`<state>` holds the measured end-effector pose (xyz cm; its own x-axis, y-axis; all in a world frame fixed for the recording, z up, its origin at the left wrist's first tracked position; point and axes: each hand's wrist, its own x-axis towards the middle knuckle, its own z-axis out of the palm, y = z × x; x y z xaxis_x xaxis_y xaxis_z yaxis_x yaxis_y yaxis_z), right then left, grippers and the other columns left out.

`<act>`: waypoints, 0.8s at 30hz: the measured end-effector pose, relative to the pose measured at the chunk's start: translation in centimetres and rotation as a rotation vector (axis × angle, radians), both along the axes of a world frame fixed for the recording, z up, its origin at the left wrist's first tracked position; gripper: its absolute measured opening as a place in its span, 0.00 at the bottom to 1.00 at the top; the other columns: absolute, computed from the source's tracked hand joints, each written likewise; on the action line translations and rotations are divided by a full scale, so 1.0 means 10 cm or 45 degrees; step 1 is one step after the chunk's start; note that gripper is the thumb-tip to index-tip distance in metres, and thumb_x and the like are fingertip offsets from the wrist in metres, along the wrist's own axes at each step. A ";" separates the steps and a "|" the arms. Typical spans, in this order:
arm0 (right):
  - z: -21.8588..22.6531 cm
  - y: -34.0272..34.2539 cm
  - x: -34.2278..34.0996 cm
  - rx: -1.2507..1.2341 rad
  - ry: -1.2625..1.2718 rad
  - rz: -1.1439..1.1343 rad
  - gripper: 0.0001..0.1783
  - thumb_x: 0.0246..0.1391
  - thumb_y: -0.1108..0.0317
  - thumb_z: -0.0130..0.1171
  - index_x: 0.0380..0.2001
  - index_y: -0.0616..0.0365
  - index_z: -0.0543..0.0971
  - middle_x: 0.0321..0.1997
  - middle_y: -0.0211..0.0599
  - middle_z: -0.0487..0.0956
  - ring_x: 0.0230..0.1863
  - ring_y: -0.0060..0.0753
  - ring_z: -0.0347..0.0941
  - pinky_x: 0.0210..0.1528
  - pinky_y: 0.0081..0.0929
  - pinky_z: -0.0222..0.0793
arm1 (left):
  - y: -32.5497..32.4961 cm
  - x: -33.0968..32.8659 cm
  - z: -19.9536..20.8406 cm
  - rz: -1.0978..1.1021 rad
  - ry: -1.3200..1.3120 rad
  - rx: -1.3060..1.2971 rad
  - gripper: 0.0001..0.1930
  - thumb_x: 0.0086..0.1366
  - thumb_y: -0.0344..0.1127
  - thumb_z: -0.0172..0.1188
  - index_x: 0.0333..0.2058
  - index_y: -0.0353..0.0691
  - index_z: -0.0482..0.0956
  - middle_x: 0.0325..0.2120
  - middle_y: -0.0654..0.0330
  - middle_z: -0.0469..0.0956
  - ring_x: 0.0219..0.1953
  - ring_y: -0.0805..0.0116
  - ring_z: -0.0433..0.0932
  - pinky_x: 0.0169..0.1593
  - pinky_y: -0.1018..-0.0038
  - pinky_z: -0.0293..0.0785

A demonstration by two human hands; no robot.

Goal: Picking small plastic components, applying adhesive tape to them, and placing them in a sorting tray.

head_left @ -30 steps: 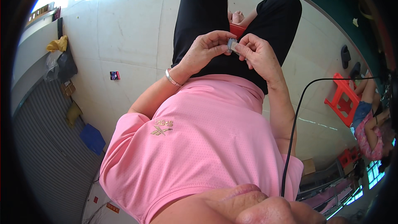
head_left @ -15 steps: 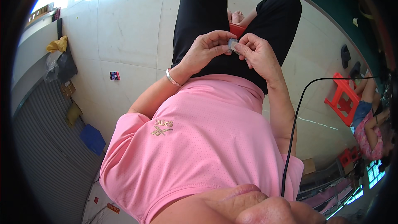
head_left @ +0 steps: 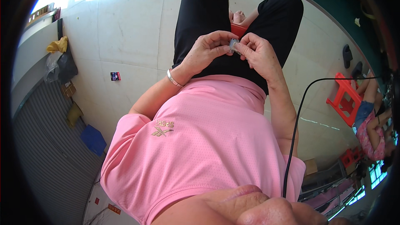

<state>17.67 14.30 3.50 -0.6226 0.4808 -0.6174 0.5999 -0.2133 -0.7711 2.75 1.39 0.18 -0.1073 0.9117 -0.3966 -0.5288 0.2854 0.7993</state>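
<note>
Head view: small grey piece (head_left: 233, 42) in hand

We see it over the black trousers (head_left: 223, 64), pinched by left hand (head_left: 206, 52) and right hand (head_left: 260, 56); handling looks unfinished, but what is left we cannot tell. Gold lettering (head_left: 167, 123) marks the pink shirt (head_left: 204, 137); a dark card (head_left: 115, 76) on the floor (head_left: 133, 37) is unreadable.

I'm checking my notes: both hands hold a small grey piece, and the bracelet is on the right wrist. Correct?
Wrong wrist: the head view shows the bracelet on the left. The left hand and right hand do hold the grey piece.
</note>
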 end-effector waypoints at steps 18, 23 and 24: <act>0.01 -0.05 0.04 0.153 -0.007 0.211 0.10 0.58 0.63 0.62 0.33 0.58 0.77 0.24 0.43 0.80 0.26 0.42 0.78 0.33 0.36 0.71 | -0.03 0.00 -0.08 0.041 0.009 -0.027 0.12 0.62 0.25 0.65 0.45 0.33 0.78 0.34 0.61 0.81 0.38 0.77 0.80 0.45 0.80 0.80; 0.06 -0.03 0.01 0.200 -0.095 0.253 0.09 0.58 0.64 0.61 0.34 0.59 0.76 0.26 0.45 0.81 0.30 0.47 0.80 0.35 0.38 0.72 | 0.01 0.06 -0.04 0.093 -0.001 -0.043 0.09 0.64 0.26 0.64 0.43 0.33 0.79 0.33 0.61 0.81 0.34 0.77 0.78 0.43 0.80 0.77; 0.04 -0.05 0.01 0.241 -0.067 0.240 0.09 0.58 0.64 0.61 0.34 0.58 0.76 0.27 0.46 0.81 0.31 0.48 0.80 0.36 0.39 0.72 | 0.02 0.06 -0.06 0.089 0.025 -0.031 0.09 0.65 0.27 0.64 0.42 0.33 0.79 0.33 0.61 0.81 0.33 0.77 0.77 0.42 0.79 0.76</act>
<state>17.82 13.81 3.95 -0.6818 0.4692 -0.5612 0.6555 0.0514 -0.7534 3.36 1.58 -0.38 -0.1783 0.8917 -0.4160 -0.5322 0.2682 0.8030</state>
